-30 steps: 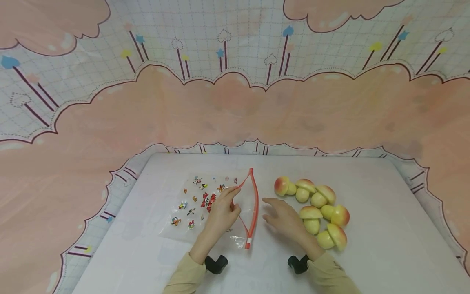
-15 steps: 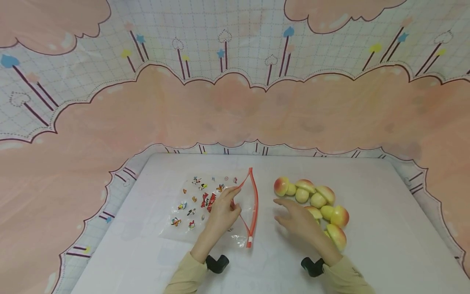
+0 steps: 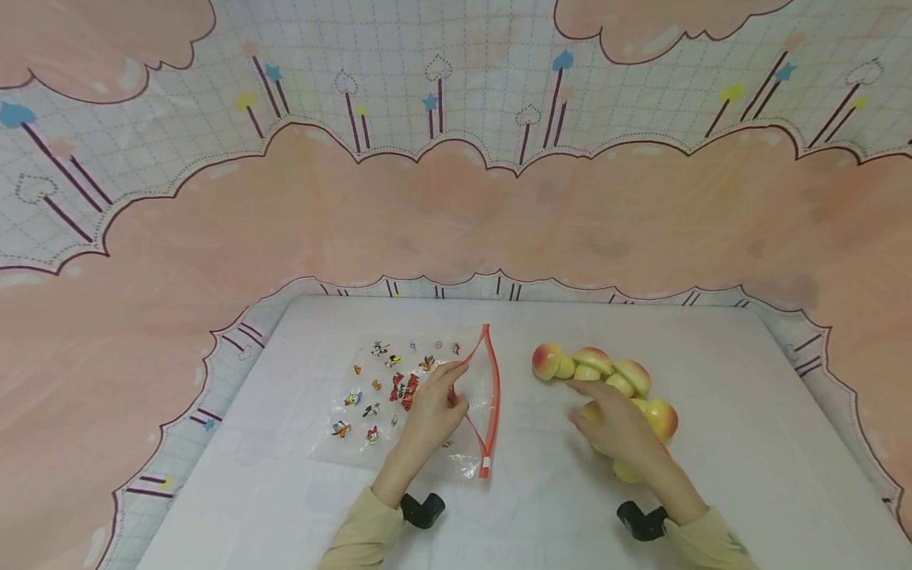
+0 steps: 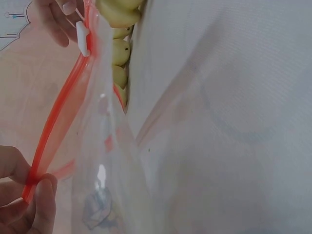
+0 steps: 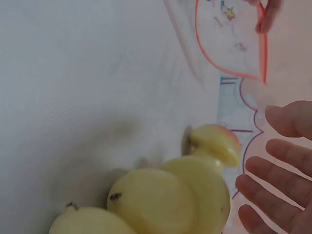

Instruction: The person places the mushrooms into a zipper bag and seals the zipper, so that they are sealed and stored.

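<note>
A clear plastic zip bag point(image 3: 345, 439) printed with small cartoon figures stands partly raised, its red zip rim point(image 3: 496, 396) gaping to the right. My left hand point(image 3: 431, 400) pinches one side of that rim between thumb and fingers, as the left wrist view shows with the red strip point(image 4: 48, 126) and its white slider point(image 4: 83, 39). Over the yellow-green mushroom-shaped pieces point(image 3: 547, 361) with reddish caps hovers my right hand point(image 3: 620, 427), fingers spread and holding nothing. It hides some of them from the head view. In the right wrist view, mushroom pieces point(image 5: 151, 200) lie just beside the fingers.
Both hands work over a white tabletop point(image 3: 769, 443). Behind it hangs a peach and white printed cloth point(image 3: 456, 214). Black camera mounts point(image 3: 423, 511) sit at both wrists.
My right hand has moved rightward from near the bag's mouth to over the mushroom pieces, fingers still apart. The left hand keeps its pinch on the bag in the same place.
</note>
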The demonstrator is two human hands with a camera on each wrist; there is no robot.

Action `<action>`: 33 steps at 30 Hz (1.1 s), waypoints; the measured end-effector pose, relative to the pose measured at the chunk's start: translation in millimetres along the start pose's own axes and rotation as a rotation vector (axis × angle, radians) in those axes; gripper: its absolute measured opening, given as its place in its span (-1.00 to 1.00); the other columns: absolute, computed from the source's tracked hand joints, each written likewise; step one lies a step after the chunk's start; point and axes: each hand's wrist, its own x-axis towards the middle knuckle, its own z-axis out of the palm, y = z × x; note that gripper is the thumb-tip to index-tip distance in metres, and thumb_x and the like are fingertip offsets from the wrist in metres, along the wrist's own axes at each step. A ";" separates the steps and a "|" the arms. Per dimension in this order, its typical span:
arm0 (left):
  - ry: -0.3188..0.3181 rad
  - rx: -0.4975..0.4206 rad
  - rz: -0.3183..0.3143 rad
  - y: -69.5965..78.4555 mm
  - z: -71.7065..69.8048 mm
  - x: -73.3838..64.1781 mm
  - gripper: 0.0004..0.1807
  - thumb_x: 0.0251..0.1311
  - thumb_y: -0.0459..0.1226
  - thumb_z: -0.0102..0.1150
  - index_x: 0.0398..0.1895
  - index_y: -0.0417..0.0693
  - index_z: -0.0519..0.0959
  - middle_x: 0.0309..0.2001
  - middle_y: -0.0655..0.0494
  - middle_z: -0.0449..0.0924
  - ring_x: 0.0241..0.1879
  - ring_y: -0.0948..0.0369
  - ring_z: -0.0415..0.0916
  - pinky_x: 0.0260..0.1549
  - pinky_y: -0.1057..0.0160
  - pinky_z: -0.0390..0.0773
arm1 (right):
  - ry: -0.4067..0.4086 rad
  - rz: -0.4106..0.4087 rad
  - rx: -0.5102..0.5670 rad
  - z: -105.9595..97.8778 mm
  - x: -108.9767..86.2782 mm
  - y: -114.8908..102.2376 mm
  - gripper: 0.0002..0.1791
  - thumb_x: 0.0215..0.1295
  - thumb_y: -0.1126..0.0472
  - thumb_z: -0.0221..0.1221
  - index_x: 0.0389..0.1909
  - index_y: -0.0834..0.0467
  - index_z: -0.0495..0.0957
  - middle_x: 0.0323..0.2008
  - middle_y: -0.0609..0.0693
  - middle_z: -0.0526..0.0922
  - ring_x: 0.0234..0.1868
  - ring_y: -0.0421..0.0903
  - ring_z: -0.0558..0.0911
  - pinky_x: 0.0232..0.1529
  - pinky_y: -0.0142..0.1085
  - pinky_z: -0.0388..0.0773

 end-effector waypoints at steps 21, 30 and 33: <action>-0.013 -0.031 0.000 -0.8 1.1 1.6 -0.43 0.00 -0.49 0.14 0.20 -0.14 0.51 0.19 0.02 0.51 -0.42 0.39 0.39 -0.48 0.50 0.44 | 0.021 -0.045 -0.016 -10.1 -6.3 37.8 -0.48 0.14 0.26 0.28 0.16 0.25 0.49 0.12 0.25 0.56 0.18 0.27 0.47 0.12 0.19 0.40; -0.032 -0.026 -0.011 -0.3 2.5 1.5 -0.43 0.01 -0.48 0.15 0.20 -0.12 0.51 0.20 0.06 0.50 -0.42 0.39 0.39 -0.48 0.50 0.44 | -0.019 -0.033 -0.018 -9.7 -7.4 47.8 -0.43 0.14 0.23 0.29 0.21 0.19 0.45 0.13 0.23 0.55 0.19 0.25 0.47 0.12 0.19 0.39; -0.041 -0.019 -0.010 -0.4 2.7 1.3 -0.43 0.02 -0.47 0.15 0.21 -0.12 0.51 0.21 0.06 0.50 -0.42 0.39 0.39 -0.49 0.51 0.44 | -0.025 -0.032 -0.018 -9.3 -7.6 49.3 -0.42 0.14 0.22 0.29 0.22 0.19 0.44 0.15 0.23 0.54 0.21 0.26 0.45 0.13 0.20 0.39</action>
